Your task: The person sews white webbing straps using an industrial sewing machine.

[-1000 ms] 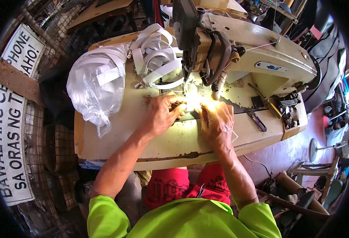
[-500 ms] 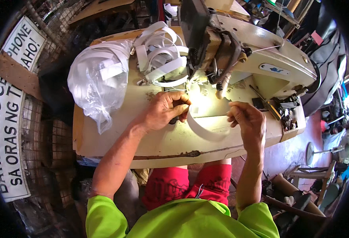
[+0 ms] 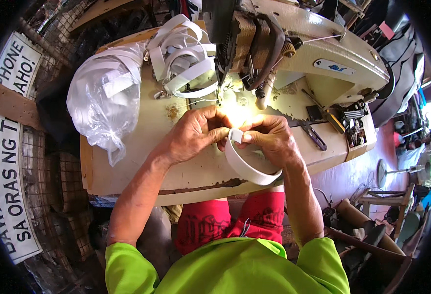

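A white strap point(image 3: 253, 172) curves in a loop below my hands, its ends brought together in front of the sewing machine's point(image 3: 318, 66) lit needle area. My left hand point(image 3: 199, 131) pinches it between thumb and fingers from the left. From the other side, my right hand point(image 3: 270, 138) grips the strap with its thumb along a short folded end. Fingertips of both hands nearly meet there. Glare from the lamp washes out the spot just behind them, so the needle cannot be made out. Tangled white straps point(image 3: 192, 77) with small metal fittings lie beyond my left hand.
A tied clear plastic bag point(image 3: 105, 105) of white strips sits at the table's left. Right of my hands lie dark thread snips point(image 3: 314, 136), a screwdriver point(image 3: 334, 120) and a small tray point(image 3: 360, 139) of metal parts. The worn table edge point(image 3: 200, 190) runs close to my lap.
My right hand has moved left to the strap beside my left hand and now grips it. The strap's loop hangs nearer to me. The thread snips have come into sight.
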A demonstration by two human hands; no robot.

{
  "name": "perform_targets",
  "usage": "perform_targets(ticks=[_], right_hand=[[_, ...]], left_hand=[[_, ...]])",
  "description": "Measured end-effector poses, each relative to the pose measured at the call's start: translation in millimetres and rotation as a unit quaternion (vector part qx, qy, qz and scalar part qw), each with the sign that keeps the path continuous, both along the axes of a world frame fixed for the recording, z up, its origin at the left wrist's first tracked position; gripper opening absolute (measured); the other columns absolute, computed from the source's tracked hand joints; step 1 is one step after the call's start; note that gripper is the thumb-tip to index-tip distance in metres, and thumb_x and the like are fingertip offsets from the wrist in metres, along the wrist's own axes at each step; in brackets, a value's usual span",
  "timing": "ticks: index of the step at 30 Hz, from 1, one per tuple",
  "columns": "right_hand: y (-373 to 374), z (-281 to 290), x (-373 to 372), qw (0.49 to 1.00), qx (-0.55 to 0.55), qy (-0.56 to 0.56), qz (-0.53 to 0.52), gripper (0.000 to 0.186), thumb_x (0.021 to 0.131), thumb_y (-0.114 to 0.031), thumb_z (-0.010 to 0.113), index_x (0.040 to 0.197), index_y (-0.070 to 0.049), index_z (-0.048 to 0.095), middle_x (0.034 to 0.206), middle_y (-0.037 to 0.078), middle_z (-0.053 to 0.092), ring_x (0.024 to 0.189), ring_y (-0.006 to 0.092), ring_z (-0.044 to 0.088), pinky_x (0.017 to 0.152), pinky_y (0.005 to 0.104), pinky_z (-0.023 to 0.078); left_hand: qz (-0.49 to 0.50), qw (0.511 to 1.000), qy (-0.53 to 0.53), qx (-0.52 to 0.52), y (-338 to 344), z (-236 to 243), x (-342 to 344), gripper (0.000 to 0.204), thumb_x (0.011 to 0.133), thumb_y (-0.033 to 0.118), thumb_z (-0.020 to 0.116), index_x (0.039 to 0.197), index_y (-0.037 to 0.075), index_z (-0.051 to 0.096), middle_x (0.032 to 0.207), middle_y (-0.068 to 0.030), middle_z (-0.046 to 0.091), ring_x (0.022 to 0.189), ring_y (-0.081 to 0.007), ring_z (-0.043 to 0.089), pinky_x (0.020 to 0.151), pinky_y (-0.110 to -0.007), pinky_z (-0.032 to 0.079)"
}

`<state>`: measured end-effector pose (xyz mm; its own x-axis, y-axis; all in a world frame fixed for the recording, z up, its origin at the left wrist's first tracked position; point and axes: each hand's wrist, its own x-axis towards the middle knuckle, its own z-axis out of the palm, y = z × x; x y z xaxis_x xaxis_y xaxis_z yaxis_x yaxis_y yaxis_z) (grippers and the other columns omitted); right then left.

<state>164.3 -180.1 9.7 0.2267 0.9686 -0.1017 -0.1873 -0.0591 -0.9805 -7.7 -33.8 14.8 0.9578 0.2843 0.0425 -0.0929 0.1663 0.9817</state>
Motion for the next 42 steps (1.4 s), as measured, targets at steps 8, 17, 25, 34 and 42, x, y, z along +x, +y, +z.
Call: perform_targets(ticks=[8,17,25,34,42], right_hand=[[0,6,-17,0.993,-0.025,-0.109,-0.032,0.02,0.085,-0.01,0.073,0.103,-0.003,0.074,0.088,0.002,0.073,0.077,0.0062,0.063,0.073,0.0238,0.051],[-2,0,-23,0.981,-0.011,-0.17,-0.092,0.02,0.091,-0.011,0.065,0.109,-0.003,0.072,0.083,0.003,0.073,0.074,0.0075,0.065,0.069,0.0244,0.052],[2,-4,-30,0.975,0.002,-0.17,-0.14,0.018,0.093,-0.01,0.062,0.104,0.001,0.071,0.076,0.006,0.071,0.069,0.0088,0.065,0.066,0.0249,0.052],[1,4,-33,0.971,-0.019,-0.173,-0.163,0.014,0.088,-0.009,0.064,0.093,0.002,0.072,0.07,0.006,0.068,0.063,0.0086,0.062,0.06,0.0257,0.049],[-3,-5,-30,0.961,0.02,-0.205,-0.184,0.016,0.087,-0.014,0.068,0.097,-0.001,0.071,0.077,0.008,0.071,0.068,0.0103,0.064,0.062,0.0279,0.05]], left_hand=[[0.028,0.997,0.037,0.058,-2,-6,3,0.009,0.094,0.002,0.06,0.101,0.002,0.054,0.092,-0.002,0.058,0.083,-0.0082,0.059,0.074,-0.024,0.052],[0.067,0.996,0.022,0.053,-7,-13,8,0.008,0.093,0.001,0.06,0.101,0.001,0.057,0.087,-0.0016,0.062,0.077,-0.0076,0.062,0.068,-0.024,0.053],[0.076,0.994,0.025,0.069,-11,-9,7,0.011,0.095,0.003,0.057,0.106,0.0,0.056,0.094,-0.0036,0.061,0.082,-0.008,0.059,0.075,-0.024,0.049],[0.068,0.997,0.03,0.021,-11,-7,6,0.012,0.095,0.004,0.06,0.105,-0.002,0.057,0.091,-0.0048,0.063,0.079,-0.0112,0.065,0.072,-0.025,0.056],[0.083,0.996,0.021,-0.021,-17,-10,13,0.012,0.092,0.001,0.064,0.101,-0.002,0.058,0.091,-0.0054,0.063,0.078,-0.0122,0.065,0.073,-0.027,0.058]])
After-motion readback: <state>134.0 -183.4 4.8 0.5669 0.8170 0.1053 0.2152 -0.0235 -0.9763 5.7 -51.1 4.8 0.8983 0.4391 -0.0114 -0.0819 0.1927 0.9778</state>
